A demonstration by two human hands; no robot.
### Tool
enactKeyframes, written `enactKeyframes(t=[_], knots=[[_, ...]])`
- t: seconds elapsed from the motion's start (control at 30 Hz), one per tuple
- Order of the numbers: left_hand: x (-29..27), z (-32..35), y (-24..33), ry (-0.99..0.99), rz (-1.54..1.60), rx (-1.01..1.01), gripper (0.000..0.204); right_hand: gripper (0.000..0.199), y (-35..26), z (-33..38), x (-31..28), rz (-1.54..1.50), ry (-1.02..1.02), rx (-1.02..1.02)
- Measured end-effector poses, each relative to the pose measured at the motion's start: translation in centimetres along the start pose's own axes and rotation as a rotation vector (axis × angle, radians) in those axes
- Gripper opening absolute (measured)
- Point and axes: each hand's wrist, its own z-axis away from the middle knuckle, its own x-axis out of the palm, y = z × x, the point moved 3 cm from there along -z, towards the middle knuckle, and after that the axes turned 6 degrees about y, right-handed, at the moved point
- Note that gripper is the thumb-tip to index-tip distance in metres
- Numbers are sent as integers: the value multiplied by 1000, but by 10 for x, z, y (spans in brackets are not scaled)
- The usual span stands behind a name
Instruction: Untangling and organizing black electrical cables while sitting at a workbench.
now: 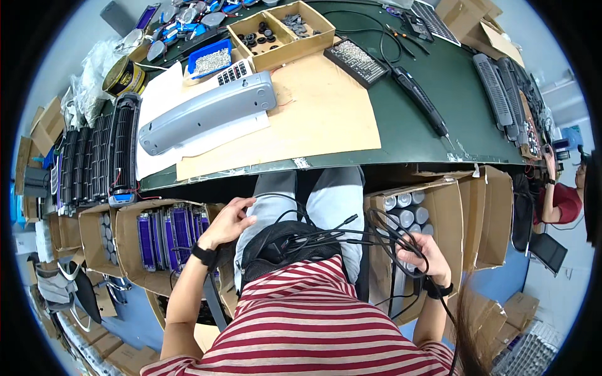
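A bundle of black cables (332, 237) lies across my lap, over a dark pouch (260, 247) at my waist. My right hand (423, 254) is closed round the looped end of the bundle, at the right of my lap, and several strands hang below it. My left hand (232, 222) is held at the left of my lap with thumb and fingers apart; a thin cable loop arches close to its fingertips. On the table ahead, a long grey plastic housing (207, 113) rests on white paper and a brown sheet (332, 125).
On the green table (461, 113) are a black electric screwdriver (417, 97), a divided cardboard tray (282, 47), a blue screw tray (210, 61) and a black tray (356, 61). Cardboard boxes (464, 213) flank my legs; one on the left holds purple panels (169, 235). A person (558, 194) sits far right.
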Motion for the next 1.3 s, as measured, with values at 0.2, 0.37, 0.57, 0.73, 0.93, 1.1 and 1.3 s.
enactKeyframes(t=[0.2,0.37,0.57,0.73,0.93,1.1,1.3], knots=[[58,-61,24,0,-408,502,51,16,3,-4,3,-15,-38,11],[21,-48,56,-67,-148,300,31,23,18,8,-3,-189,179,-104],[-40,22,78,116,-32,329,21,17,43,10,-3,-498,419,-77],[-37,40,49,180,-60,230,19,27,29,9,-21,-536,409,-229],[-27,29,91,176,-586,433,33,35,-9,24,-67,-493,555,-424],[11,-3,176,-81,-427,687,31,36,-55,63,-123,-557,723,-744],[68,-35,252,-216,-269,889,28,44,-104,91,-131,-345,730,-733]])
